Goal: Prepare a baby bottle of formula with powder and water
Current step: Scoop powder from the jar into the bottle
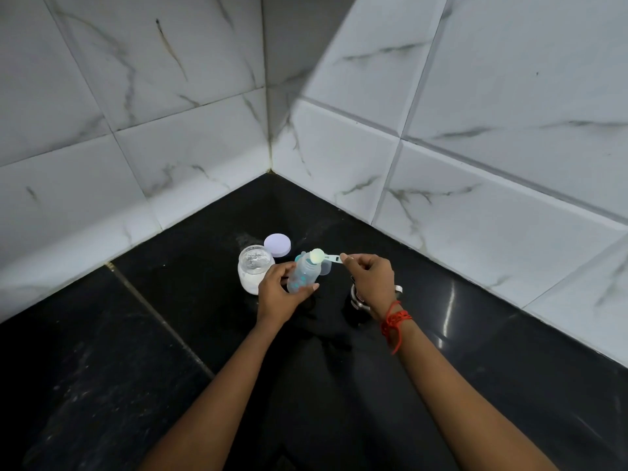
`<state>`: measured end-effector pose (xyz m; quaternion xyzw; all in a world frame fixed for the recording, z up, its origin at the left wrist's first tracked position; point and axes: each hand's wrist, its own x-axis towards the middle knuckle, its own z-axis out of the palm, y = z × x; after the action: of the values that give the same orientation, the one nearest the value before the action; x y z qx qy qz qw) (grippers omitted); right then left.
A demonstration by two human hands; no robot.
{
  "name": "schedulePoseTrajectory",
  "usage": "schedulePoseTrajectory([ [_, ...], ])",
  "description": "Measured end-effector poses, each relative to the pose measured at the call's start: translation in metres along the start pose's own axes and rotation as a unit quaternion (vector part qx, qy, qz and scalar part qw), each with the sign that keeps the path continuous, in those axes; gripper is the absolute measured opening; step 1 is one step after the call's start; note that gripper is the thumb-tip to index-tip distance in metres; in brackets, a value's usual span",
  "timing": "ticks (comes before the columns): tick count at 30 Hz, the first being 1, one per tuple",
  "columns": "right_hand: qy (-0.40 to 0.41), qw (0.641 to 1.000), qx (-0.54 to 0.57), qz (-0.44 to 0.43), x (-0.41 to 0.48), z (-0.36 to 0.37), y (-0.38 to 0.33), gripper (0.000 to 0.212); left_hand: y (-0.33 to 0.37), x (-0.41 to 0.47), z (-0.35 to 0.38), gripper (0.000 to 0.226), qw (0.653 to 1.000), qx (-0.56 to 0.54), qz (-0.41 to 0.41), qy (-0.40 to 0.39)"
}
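Bottle: my left hand (pixel 279 294) has its fingers and thumb wrapped round the lower body of the clear baby bottle (pixel 303 277), just below the middle of the frame. It leans with its mouth towards the upper right, I judge so that the opening meets the scoop.

Scoop: my right hand (pixel 370 279) pinches the handle's far end between thumb and forefinger, the other fingers loosely curled. The pale bowl of the scoop (pixel 317 256) sits right at the bottle's mouth. Gripping it by the tip keeps my fingers away from the opening.

Step in hand: tipping powder into the bottle, as I read it. I cannot tell whether any powder remains in the bowl.

Powder jar: the open glass jar (pixel 255 270) stands just left of my left hand, part full of white powder and close enough for the next scoop.

Jar lid: the lilac lid (pixel 278 244) lies flat behind the jar, set aside.

Clear cap: a translucent piece (pixel 326 267) sits just behind the bottle; I cannot say what it is.

Steel vessel: a metal rim (pixel 357 299) shows under my right wrist. It may hold the water, but its contents are hidden.

Surface: all this rests on a black counter (pixel 475 334) in a corner of white tiles.

Writing: none legible. The bottle bears teal printing too small to read; jar, lid and scoop show no brand.
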<state>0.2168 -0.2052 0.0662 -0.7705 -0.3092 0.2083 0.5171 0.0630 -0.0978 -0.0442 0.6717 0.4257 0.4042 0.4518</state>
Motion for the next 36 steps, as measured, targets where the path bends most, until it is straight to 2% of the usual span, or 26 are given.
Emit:
schedulePoseTrajectory([
  [5, -0.005, 0.979, -0.144, -0.143, 0.0, -0.001, -0.004, 0.011, 0.004, 0.002, 0.0, 0.06, 1.0, -0.001, 0.008, 0.004],
  [9, 0.013, 0.917, -0.284, -0.28, -0.004, -0.007, -0.012, 0.011, 0.01, 0.002, 0.001, 0.058, 1.0, -0.022, 0.016, 0.012],
  [15, 0.054, 0.845, -0.345, -0.406, -0.008, -0.007, -0.019, 0.006, 0.021, 0.003, 0.0, 0.053, 0.999, -0.038, 0.027, 0.007],
  [18, 0.078, 0.851, -0.325, -0.406, -0.009, -0.009, -0.025, 0.008, 0.023, 0.003, -0.001, 0.053, 0.999, -0.042, 0.03, 0.004],
  [22, 0.052, 0.852, -0.352, -0.384, -0.011, -0.008, -0.028, 0.01, 0.025, 0.002, -0.004, 0.055, 0.999, -0.04, 0.028, 0.01],
  [25, 0.056, 0.869, -0.337, -0.357, -0.012, -0.011, -0.031, 0.011, 0.026, 0.003, -0.005, 0.057, 0.999, -0.035, 0.032, 0.013],
  [29, 0.045, 0.865, -0.349, -0.358, -0.014, -0.008, -0.033, 0.01, 0.029, 0.005, -0.007, 0.06, 0.999, -0.032, 0.035, 0.016],
  [32, 0.055, 0.876, -0.329, -0.35, -0.015, -0.008, -0.033, 0.011, 0.032, 0.006, -0.008, 0.057, 0.999, -0.028, 0.034, 0.013],
  [36, 0.049, 0.863, -0.35, -0.363, -0.015, -0.007, -0.031, 0.011, 0.033, 0.004, -0.011, 0.056, 0.999, -0.021, 0.037, 0.015],
])
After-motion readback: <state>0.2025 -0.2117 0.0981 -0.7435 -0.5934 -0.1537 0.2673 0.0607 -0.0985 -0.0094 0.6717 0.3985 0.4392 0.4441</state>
